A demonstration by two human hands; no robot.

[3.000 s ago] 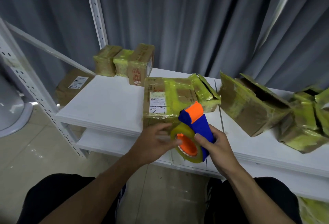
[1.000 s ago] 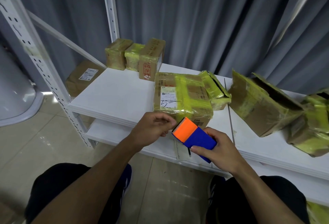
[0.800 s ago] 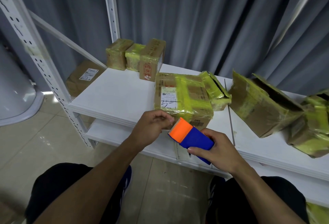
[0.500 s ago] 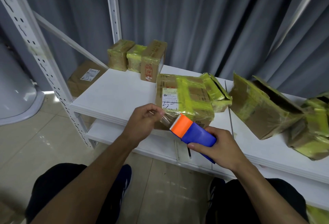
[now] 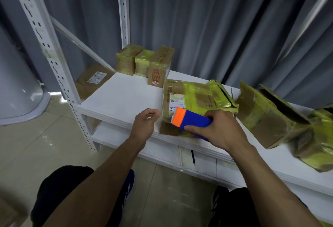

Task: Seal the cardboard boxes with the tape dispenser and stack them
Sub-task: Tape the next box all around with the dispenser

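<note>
**Desk:** Hands, pls?

**Op:** On my feed the R hand point(image 5: 221, 131) is wrapped round the tape dispenser point(image 5: 191, 119). Fingers lie over the blue body, thumb along the near side. The orange head w/ its toothed edge points left, twd the L hand point(image 5: 146, 124).

**Desk:** What's the L hand doing?

**Op:** Fingers are curled, w/ thumb & forefinger pinching the end of a clear tape strip point(image 5: 164, 116) that runs to the toothed edge. The strip is faint and I only just make it out.

**Desk:** Where's the box?

**Op:** The big box point(image 5: 198, 97) lies flat at the front edge of the white shelf point(image 5: 122, 97). It has yellow-green tape across the top and a white label point(image 5: 177, 101) on the left part. The dispenser is over its near-left corner, but I can't tell if it touches the cardboard. The L hand is just beside the box's left side.

**Desk:** Other boxes?

**Op:** A small open box point(image 5: 222, 94) touches the big one on the right, flaps up. Further right is a tilted open box point(image 5: 266, 118), then more taped boxes point(image 5: 320, 136) at the frame edge. There are three small boxes point(image 5: 144, 62) in a row at the back of the shelf, in front of the grey curtain point(image 5: 216, 19). A brown parcel point(image 5: 91, 80) w/ a label sits low down behind the shelf's left end, past the white perforated upright point(image 5: 45, 46).
</note>
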